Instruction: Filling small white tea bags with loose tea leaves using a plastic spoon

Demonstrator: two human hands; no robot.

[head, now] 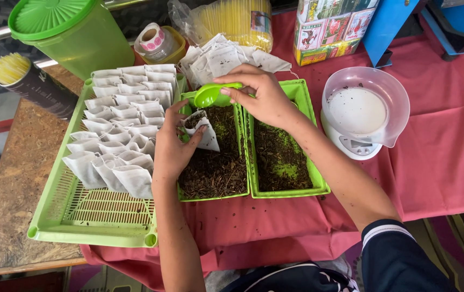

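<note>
Your left hand (171, 148) pinching an open paper bag (203, 131), right hand (264, 97) gripping a green scoop (213, 94) over the tea tray (214, 198).

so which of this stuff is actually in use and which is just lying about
In use: left hand holding a paper bag; right hand holding a green scoop; tea tray; filled bags.

Lying about: scale, green jar, tape, box.

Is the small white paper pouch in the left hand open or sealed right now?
Open. The small white paper pouch is held mouth-up by the left hand, dark tea leaves visible inside, beneath the green plastic scoop.
</note>
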